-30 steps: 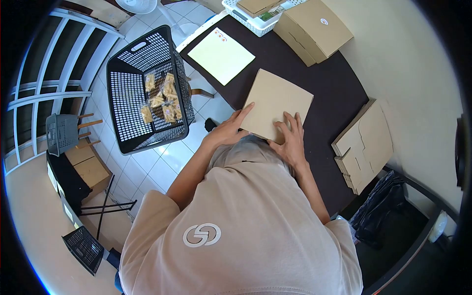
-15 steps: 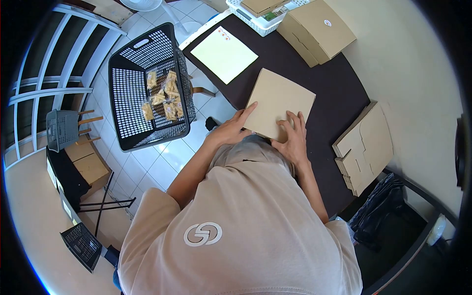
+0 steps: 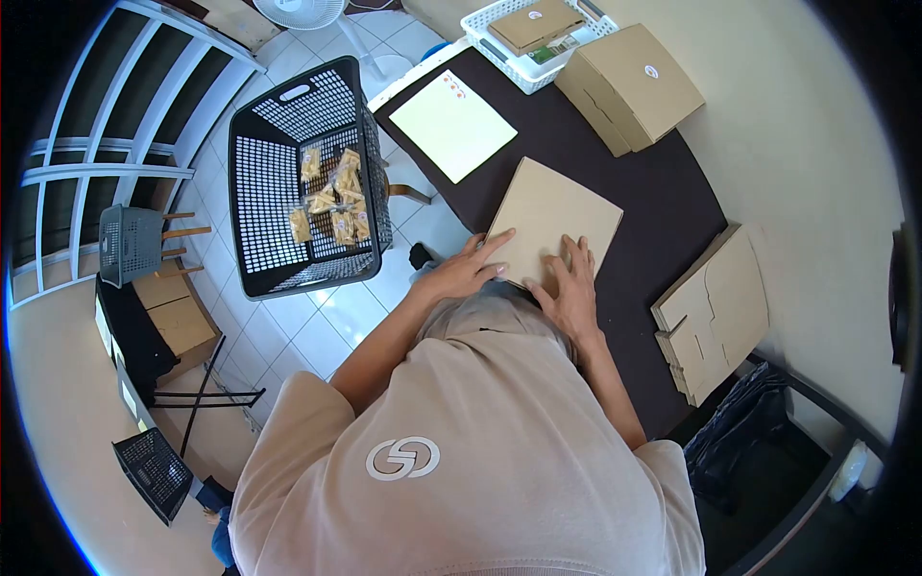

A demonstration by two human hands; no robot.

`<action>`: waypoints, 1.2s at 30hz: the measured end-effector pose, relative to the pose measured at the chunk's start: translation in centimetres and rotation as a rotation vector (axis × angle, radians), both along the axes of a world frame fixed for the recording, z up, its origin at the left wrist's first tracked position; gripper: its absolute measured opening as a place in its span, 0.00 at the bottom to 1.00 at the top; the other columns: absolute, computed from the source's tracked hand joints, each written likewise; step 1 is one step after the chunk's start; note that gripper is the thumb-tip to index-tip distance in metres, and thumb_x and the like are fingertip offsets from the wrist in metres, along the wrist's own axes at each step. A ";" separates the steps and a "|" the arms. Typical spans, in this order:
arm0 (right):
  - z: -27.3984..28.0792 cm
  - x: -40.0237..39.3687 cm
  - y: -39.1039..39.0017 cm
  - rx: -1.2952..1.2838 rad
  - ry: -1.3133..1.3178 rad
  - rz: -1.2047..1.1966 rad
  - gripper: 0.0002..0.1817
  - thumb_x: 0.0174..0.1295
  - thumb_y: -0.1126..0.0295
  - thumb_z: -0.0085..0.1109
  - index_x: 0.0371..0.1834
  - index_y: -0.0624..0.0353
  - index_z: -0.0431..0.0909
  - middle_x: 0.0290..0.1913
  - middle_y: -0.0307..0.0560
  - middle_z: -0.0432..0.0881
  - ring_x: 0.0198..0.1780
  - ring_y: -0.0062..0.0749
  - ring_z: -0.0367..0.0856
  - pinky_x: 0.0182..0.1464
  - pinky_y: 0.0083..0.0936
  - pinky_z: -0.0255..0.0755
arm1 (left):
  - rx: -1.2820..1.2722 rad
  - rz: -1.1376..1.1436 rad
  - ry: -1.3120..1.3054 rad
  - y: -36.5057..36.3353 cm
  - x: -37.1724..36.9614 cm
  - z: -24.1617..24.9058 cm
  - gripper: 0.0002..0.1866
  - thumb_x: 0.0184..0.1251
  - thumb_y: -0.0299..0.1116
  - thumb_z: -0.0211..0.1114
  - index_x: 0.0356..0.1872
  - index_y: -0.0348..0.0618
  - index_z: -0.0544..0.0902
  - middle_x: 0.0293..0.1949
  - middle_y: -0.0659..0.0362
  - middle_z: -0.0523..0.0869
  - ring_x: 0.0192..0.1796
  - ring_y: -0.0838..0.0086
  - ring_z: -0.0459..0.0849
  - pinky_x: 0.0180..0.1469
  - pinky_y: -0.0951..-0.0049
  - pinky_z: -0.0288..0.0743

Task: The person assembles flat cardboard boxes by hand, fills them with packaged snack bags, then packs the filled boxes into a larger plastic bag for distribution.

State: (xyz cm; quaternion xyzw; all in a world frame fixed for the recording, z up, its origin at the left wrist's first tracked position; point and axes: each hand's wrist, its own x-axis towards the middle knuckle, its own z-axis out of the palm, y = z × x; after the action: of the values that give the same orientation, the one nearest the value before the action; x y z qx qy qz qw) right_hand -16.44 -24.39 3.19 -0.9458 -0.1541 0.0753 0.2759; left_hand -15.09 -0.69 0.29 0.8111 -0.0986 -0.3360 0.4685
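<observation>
A square brown cardboard box (image 3: 562, 211), closed on top, lies at the near edge of the dark table (image 3: 629, 317). My left hand (image 3: 466, 269) rests on its left corner with the fingers spread, nothing held. On the box's near part lies my right hand (image 3: 570, 296), its fingers apart and fingertips touching the top. Beyond the box is a pale sheet (image 3: 453, 127) with small red marks along one edge.
A black crate (image 3: 264, 192) with packets of yellowish food (image 3: 344, 187) stands at the left. Flat cardboard pieces (image 3: 715, 307) lie at the right. A big carton (image 3: 639, 86) and a white basket (image 3: 526, 79) sit at the back. A person's hand (image 3: 210, 516) shows at lower left.
The view has shifted slightly, so the table and crate appear lower. My left hand has slid a little further over the box's top, and my right hand's fingers have shifted slightly.
</observation>
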 end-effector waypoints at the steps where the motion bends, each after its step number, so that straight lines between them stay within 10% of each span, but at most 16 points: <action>1: -0.3 0.3 0.1 0.038 -0.031 0.007 0.29 0.56 0.55 0.68 0.59 0.55 0.75 0.73 0.63 0.58 0.76 0.68 0.45 0.73 0.62 0.42 | 0.003 0.000 -0.006 0.0 0.0 0.1 0.38 0.72 0.43 0.57 0.77 0.62 0.49 0.70 0.38 0.59 0.71 0.42 0.63 0.71 0.56 0.62; 11: -3.5 7.1 3.2 -0.169 -0.294 -0.043 0.28 0.68 0.51 0.51 0.68 0.49 0.70 0.74 0.61 0.58 0.76 0.66 0.46 0.74 0.59 0.41 | 0.045 -0.026 -0.048 0.1 0.9 1.1 0.34 0.73 0.43 0.57 0.76 0.64 0.53 0.63 0.39 0.67 0.66 0.44 0.69 0.67 0.57 0.66; 15: -3.8 9.4 4.1 -0.183 -0.350 -0.132 0.27 0.68 0.51 0.50 0.68 0.50 0.71 0.72 0.61 0.62 0.74 0.65 0.52 0.74 0.59 0.42 | 0.151 -0.095 -0.198 1.9 2.1 -1.2 0.29 0.68 0.42 0.64 0.70 0.60 0.69 0.66 0.38 0.66 0.67 0.48 0.67 0.66 0.60 0.66; 19: -3.3 10.0 4.5 -0.183 -0.343 -0.180 0.27 0.68 0.52 0.51 0.66 0.52 0.72 0.69 0.61 0.66 0.71 0.63 0.57 0.74 0.57 0.43 | -0.178 0.385 -0.104 6.2 10.6 1.5 0.18 0.64 0.40 0.69 0.52 0.45 0.84 0.55 0.49 0.81 0.57 0.62 0.79 0.59 0.67 0.73; 21: -3.1 10.2 4.7 -0.176 -0.329 -0.195 0.26 0.67 0.53 0.51 0.65 0.54 0.73 0.68 0.60 0.67 0.71 0.63 0.58 0.74 0.57 0.43 | -0.007 0.549 -0.478 8.6 15.8 -1.1 0.20 0.59 0.41 0.73 0.48 0.39 0.84 0.41 0.52 0.86 0.49 0.66 0.84 0.53 0.71 0.76; 30: -3.1 10.9 5.1 -0.185 -0.288 -0.210 0.26 0.65 0.55 0.54 0.61 0.60 0.74 0.66 0.60 0.69 0.70 0.61 0.60 0.74 0.56 0.44 | 0.759 0.510 -0.478 9.3 28.7 -5.1 0.54 0.37 0.52 0.82 0.68 0.45 0.65 0.56 0.45 0.77 0.61 0.47 0.74 0.62 0.44 0.66; 36: -3.1 11.0 5.2 -0.164 -0.292 -0.236 0.26 0.64 0.54 0.55 0.60 0.60 0.75 0.66 0.60 0.69 0.69 0.61 0.61 0.74 0.55 0.45 | 0.718 0.447 -0.252 10.0 29.7 -4.4 0.40 0.38 0.51 0.81 0.55 0.48 0.76 0.53 0.51 0.83 0.61 0.51 0.75 0.61 0.42 0.63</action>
State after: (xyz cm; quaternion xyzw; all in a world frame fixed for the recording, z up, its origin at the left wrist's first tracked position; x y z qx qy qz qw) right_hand -5.46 -19.18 0.08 -0.9774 -0.0738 -0.0832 0.1796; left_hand 14.61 9.32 -4.09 0.9584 0.1460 -0.1381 0.2025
